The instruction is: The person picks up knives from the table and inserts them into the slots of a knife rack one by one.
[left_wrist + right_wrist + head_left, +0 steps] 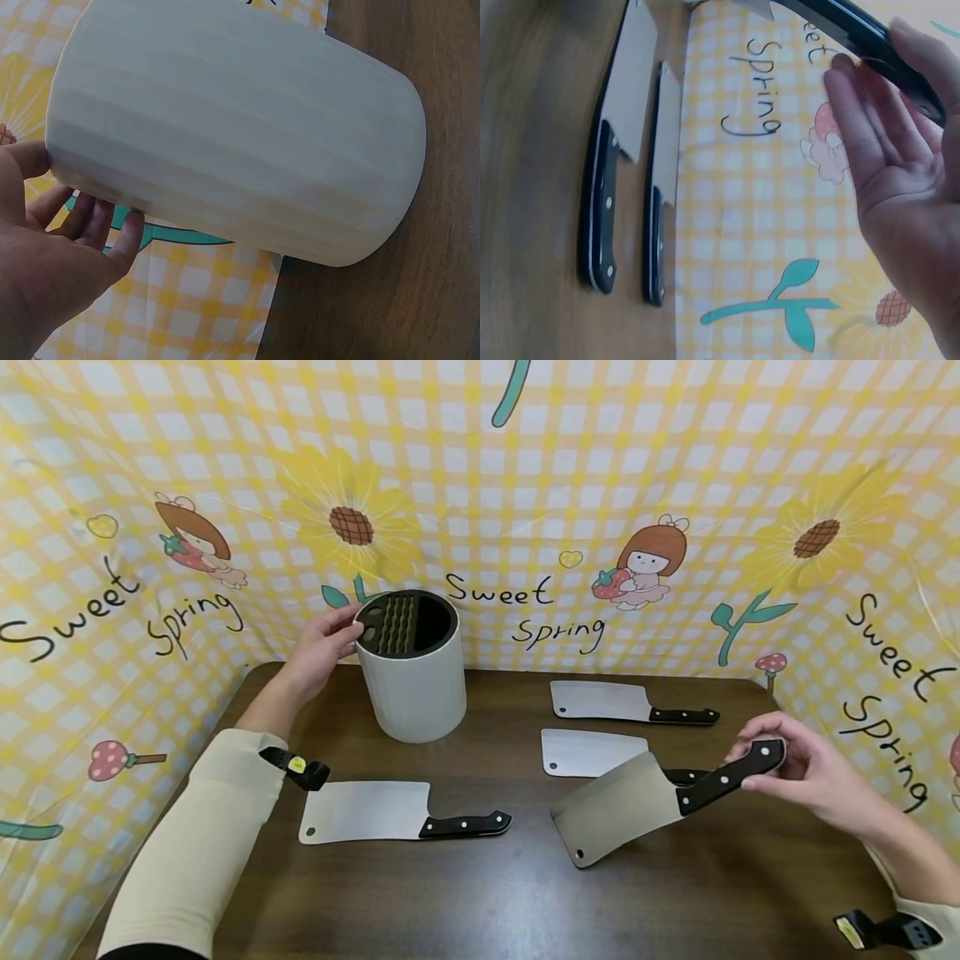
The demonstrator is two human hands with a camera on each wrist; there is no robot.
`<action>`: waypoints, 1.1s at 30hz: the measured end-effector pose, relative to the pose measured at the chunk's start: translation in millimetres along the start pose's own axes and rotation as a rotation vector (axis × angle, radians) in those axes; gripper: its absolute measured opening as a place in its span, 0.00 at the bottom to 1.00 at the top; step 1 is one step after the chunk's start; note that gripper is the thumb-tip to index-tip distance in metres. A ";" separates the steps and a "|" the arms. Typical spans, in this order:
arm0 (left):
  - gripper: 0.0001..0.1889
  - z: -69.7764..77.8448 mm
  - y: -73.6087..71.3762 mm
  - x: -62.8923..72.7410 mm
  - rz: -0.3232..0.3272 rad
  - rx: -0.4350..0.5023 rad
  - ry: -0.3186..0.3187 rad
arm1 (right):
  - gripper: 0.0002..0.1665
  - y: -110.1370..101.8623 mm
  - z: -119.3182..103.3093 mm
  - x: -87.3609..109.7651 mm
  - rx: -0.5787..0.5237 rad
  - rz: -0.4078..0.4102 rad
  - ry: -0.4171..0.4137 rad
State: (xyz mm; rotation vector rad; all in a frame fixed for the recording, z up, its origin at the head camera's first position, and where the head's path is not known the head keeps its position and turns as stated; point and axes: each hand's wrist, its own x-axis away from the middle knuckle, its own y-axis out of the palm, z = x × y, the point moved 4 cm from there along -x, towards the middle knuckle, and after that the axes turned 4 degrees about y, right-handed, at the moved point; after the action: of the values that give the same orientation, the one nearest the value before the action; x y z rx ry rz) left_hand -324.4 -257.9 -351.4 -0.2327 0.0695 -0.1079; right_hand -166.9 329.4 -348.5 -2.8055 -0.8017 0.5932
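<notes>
A round white knife holder with a dark slotted insert stands upright at the back left of the table. My left hand holds its left side near the rim, thumb in front and fingers behind; the left wrist view shows the fingertips against the ribbed wall. Between thumb and fingers, my right hand pinches the end of a cleaver's black handle. That cleaver's blade slants down to the left, its lower corner close over the table, overlapping another cleaver behind it.
One cleaver lies at the front left, handle to the right. At the back right another cleaver lies behind the overlapped one, both with handles to the right. A yellow checked cloth encloses the brown table at back and sides.
</notes>
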 end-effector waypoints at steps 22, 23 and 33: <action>0.27 51.6 0.0 5.6 0.111 0.001 0.228 | 0.30 1.0 -68.0 -54.2 0.073 0.180 -0.083; 0.27 57.2 1.6 7.0 0.112 -0.001 0.243 | 0.30 2.0 -71.3 -58.3 0.085 0.193 -0.084; 0.25 113.0 47.8 24.9 -0.033 0.002 0.377 | 0.28 20.1 -98.7 -98.4 0.213 0.310 -0.072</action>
State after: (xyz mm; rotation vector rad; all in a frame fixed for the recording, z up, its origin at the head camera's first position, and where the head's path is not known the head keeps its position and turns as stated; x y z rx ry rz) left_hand -285.8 -189.0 -254.2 -0.2093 0.4408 -0.1842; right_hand -192.7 255.0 -231.8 -2.7378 -0.2911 0.7792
